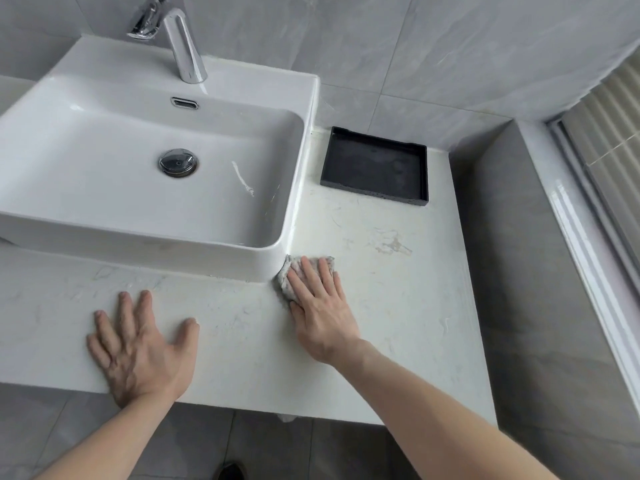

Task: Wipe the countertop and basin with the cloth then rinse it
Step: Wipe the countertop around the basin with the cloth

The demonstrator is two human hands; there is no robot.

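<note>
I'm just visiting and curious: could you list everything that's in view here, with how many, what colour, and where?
Basin: one, white, rectangular, sitting on the countertop at left.
Faucet: one, chrome, behind the basin.
Drain plug: one, chrome, in the basin floor.
Overflow slot: one, chrome, in the basin's back wall.
Countertop: one, white marbled, with a stain to the right of the basin.
Tray: one, black, at the back of the countertop.
Cloth: one, grey-white, by the basin's front right corner.
Wall tiles: grey, behind.
Left hand: flat on the countertop.
Right hand: pressing the cloth.
</note>
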